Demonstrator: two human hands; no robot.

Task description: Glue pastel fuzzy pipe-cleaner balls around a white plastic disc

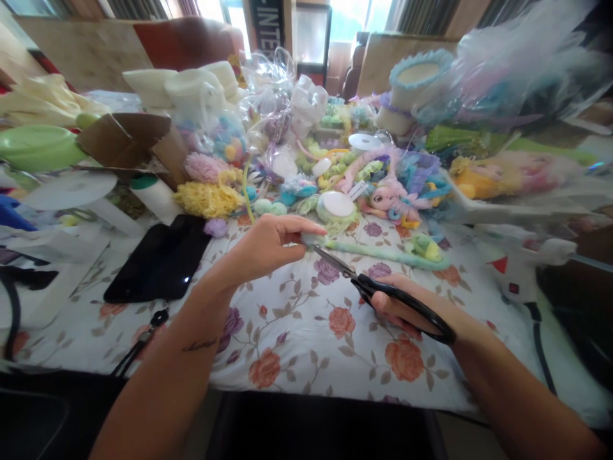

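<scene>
My right hand (395, 305) is closed round the black handles of a pair of scissors (378, 291). The blades point up and left, with their tips close to my left hand (272, 243). Between the thumb and fingers of my left hand is the end of a pale green fuzzy strip (378, 249). From there the strip runs right across the cloth, above the scissors. Just behind the strip lies a round white disc (338, 206) on pale green yarn. A small yellow-green fuzzy piece (424, 248) rests near the strip's right part.
A black tablet (158, 259) lies on the flowered tablecloth (287, 332) at left. Behind it are a thread spool (153, 195) and a cardboard box (131, 144). Dolls (390, 198), yarn and plastic bags crowd the back. A white glue gun (527, 262) stands at right.
</scene>
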